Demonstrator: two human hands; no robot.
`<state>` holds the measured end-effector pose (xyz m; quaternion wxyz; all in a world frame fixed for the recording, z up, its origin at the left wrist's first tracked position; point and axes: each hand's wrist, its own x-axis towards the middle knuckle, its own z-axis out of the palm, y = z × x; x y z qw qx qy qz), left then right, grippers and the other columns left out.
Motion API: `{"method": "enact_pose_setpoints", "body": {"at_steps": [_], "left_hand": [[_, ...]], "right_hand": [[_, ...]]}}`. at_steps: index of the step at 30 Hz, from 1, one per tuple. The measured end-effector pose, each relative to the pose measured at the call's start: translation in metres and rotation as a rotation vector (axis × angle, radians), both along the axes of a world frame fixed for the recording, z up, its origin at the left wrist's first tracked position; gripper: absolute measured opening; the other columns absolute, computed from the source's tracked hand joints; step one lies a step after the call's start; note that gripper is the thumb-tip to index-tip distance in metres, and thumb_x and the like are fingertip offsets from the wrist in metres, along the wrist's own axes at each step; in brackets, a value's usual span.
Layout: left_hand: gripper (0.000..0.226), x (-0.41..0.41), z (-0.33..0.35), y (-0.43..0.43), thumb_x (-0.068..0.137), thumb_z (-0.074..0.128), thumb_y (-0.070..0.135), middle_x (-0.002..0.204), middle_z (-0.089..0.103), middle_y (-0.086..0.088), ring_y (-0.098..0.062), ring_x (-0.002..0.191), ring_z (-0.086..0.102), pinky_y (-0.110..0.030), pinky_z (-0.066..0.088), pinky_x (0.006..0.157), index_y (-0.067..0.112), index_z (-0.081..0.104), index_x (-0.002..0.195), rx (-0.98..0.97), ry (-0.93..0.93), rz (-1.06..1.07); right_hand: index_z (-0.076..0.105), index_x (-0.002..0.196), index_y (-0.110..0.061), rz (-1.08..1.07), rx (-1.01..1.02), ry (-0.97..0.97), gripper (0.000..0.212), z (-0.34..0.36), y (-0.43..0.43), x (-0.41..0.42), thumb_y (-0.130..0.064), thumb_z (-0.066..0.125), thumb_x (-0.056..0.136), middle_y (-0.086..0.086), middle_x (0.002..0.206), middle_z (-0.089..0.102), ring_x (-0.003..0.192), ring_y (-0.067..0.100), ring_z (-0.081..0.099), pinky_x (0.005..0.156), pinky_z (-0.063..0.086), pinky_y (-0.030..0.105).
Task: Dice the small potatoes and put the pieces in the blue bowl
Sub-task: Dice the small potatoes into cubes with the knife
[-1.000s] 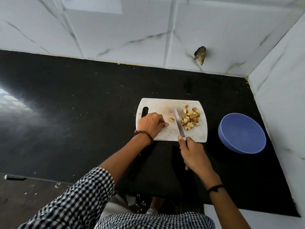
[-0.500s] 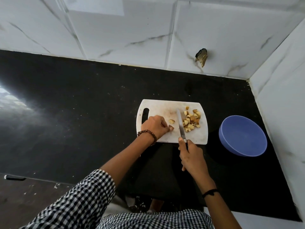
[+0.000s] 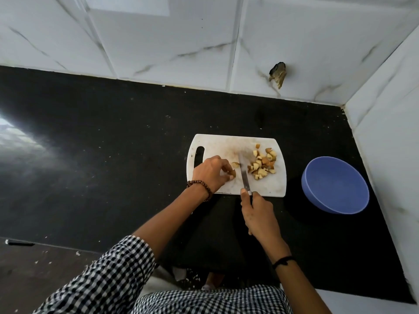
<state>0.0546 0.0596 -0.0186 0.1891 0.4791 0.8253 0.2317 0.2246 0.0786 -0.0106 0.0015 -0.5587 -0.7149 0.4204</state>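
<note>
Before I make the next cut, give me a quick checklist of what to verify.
1. Left hand pinches the potato piece on the cutting board: ok.
2. Gap between that hand and the knife blade: narrow, ok.
3. Right hand grips the knife handle: ok.
4. Diced pile lies right of the blade, clear of the cut: ok.
5. Blue bowl stands right of the board, no pieces in it: ok.

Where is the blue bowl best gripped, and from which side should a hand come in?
Pinch the blue bowl by its left rim, thumb inside, fingers on the outer wall, coming from the cutting board side. It stands open and looks empty, so the rim is free, while the tiled wall crowds its right side.
</note>
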Motion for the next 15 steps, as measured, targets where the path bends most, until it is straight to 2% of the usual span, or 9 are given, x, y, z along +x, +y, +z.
{"method": "enact_pose_setpoints", "body": {"at_steps": [5, 8, 12, 15], "left_hand": [[0.013, 0.0, 0.0, -0.002, 0.081, 0.073, 0.034, 0.097, 0.062, 0.01, -0.009, 0.086, 0.059, -0.025, 0.047, 0.064, 0.029, 0.071, 0.093, -0.014, -0.023, 0.03], [0.012, -0.001, -0.001, -0.002, 0.083, 0.071, 0.033, 0.097, 0.061, 0.011, -0.008, 0.085, 0.057, -0.024, 0.043, 0.063, 0.031, 0.074, 0.095, -0.007, -0.033, 0.014], [0.014, 0.008, -0.002, 0.002, 0.084, 0.07, 0.033, 0.099, 0.064, 0.01, -0.008, 0.089, 0.059, -0.026, 0.049, 0.065, 0.032, 0.074, 0.098, 0.006, -0.041, -0.021], [0.015, 0.017, 0.002, 0.011, 0.085, 0.069, 0.034, 0.099, 0.066, 0.01, -0.006, 0.086, 0.058, -0.019, 0.04, 0.055, 0.031, 0.073, 0.1, 0.001, -0.042, -0.013]], "right_hand": [[0.055, 0.094, -0.023, 0.097, 0.014, 0.046, 0.043, 0.007, 0.007, -0.013, -0.059, 0.034, 0.103, 0.004, 0.086, 0.064, 0.073, 0.017, 0.063, 0.069, 0.058, 0.041], [0.055, 0.09, -0.023, 0.052, 0.065, 0.089, 0.041, 0.007, 0.014, -0.011, -0.057, 0.036, 0.103, 0.005, 0.081, 0.064, 0.072, 0.022, 0.065, 0.069, 0.06, 0.048], [0.056, 0.088, -0.022, 0.017, 0.095, 0.084, 0.04, 0.006, 0.014, 0.0, -0.053, 0.037, 0.105, 0.005, 0.079, 0.064, 0.071, 0.019, 0.065, 0.066, 0.056, 0.042], [0.058, 0.095, -0.02, 0.043, 0.099, 0.042, 0.042, 0.003, 0.01, 0.006, -0.053, 0.034, 0.105, 0.004, 0.085, 0.065, 0.076, 0.016, 0.065, 0.069, 0.054, 0.038]]}}
